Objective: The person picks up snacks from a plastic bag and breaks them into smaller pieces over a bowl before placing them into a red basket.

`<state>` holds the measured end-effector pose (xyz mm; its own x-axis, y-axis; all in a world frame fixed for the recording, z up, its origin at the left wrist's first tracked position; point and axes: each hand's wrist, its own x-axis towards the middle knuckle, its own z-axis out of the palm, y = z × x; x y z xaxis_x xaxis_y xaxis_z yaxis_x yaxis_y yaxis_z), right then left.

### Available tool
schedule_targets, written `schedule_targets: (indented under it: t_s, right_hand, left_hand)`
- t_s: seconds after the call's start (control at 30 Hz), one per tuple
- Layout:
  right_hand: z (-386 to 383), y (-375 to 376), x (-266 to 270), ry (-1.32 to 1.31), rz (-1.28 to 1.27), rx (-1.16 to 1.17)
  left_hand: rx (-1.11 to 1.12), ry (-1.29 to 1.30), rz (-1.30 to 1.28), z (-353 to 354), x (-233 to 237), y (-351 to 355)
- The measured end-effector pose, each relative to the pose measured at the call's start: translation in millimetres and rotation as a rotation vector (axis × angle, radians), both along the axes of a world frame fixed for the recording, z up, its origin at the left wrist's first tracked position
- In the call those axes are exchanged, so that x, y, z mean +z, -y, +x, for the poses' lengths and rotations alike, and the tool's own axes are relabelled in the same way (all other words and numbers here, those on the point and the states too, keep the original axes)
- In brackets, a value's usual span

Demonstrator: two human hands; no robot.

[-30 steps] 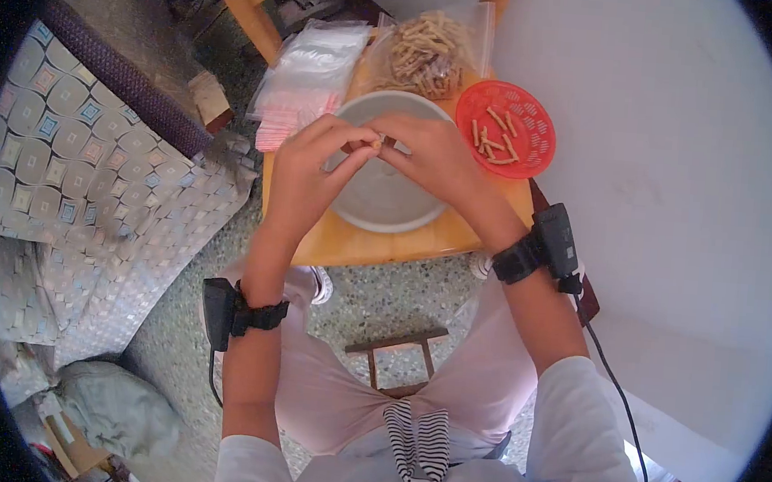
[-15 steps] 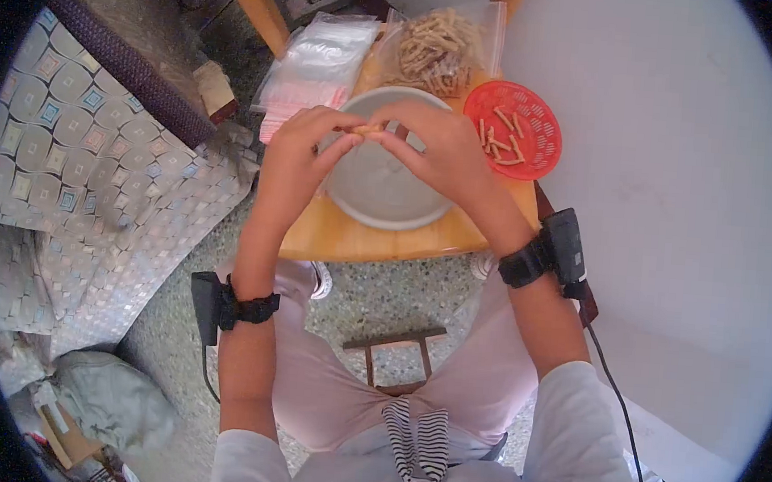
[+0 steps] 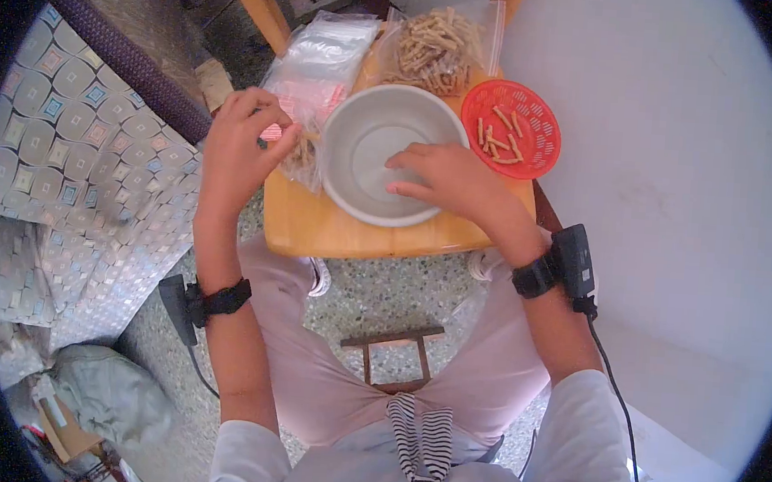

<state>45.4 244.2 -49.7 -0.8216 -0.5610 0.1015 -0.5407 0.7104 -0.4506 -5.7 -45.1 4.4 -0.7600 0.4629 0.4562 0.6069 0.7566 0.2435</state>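
Note:
My left hand [image 3: 245, 142] is left of the bowl, thumb and fingertips drawn close together above a small clear bag [image 3: 301, 171] that holds short tan sticks. Whatever is between those fingertips is hidden. Over the pale grey bowl [image 3: 341, 184] is my right hand [image 3: 453, 183], its thumb and fingers apart with nothing visible in them. A red plastic basket [image 3: 546, 131], right of the bowl, contains several short tan sticks [image 3: 502, 117]. Behind the bowl lies a larger clear zip bag [image 3: 435, 47] filled with similar sticks.
All of this stands on a wooden chair seat [image 3: 386, 245]. A stack of clear zip bags [image 3: 332, 45] with red-striped ends lies at its back left. A white wall [image 3: 668, 171] rises on the right, and patterned cloth [image 3: 78, 157] covers something on the left.
My hands, earlier together above the bowl with a small tan stick at their fingertips, have separated. The left moved left to the small bag; the right came down nearer the bowl and opened.

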Motion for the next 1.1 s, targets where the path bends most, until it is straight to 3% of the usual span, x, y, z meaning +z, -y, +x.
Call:
schedule_targets:
  t_s: [0.17, 0.27, 0.33, 0.4, 0.63, 0.83, 0.9, 1.0, 1.1]
  right_hand:
    - [1.5, 6.2, 6.4, 0.088, 0.091, 0.016]
    - [-4.2, 22.9, -1.6, -0.093, -0.082, 0.051]
    - [-9.7, 40.9, -2.2, -0.283, -0.220, -0.073]
    - [-13.5, 56.2, -1.2, -0.175, -0.274, -0.144]
    - [-15.3, 92.2, -3.4, 0.064, -0.391, -0.298]
    - [-16.5, 99.5, -3.9, 0.011, -0.423, -0.364]
    - [-16.7, 100.5, -0.6, -0.007, -0.483, -0.344]
    - [-16.9, 97.8, 2.8, -0.044, -0.591, -0.322]
    - [-19.9, 93.5, 5.0, -0.058, -0.651, -0.301]
  left_hand:
    - [0.008, -0.137, 0.050, 0.0, -1.4, -7.0]
    - [-0.078, -0.143, 0.086, 3.3, 0.6, -17.6]
    - [-0.113, -0.140, 0.076, 4.7, -1.6, -17.0]
    - [0.097, 0.251, 0.108, 7.0, -5.5, -11.6]
    - [0.112, 0.203, 0.064, 12.8, 2.0, 1.5]
    - [-0.007, 0.148, 0.081, 12.8, 1.4, 7.2]
    - [-0.022, 0.379, 0.199, 17.5, 6.3, -2.0]
    - [-0.060, 0.172, 0.046, 12.0, -3.7, -0.8]
    - [-0.055, 0.134, 0.056, 9.4, -2.4, -0.9]
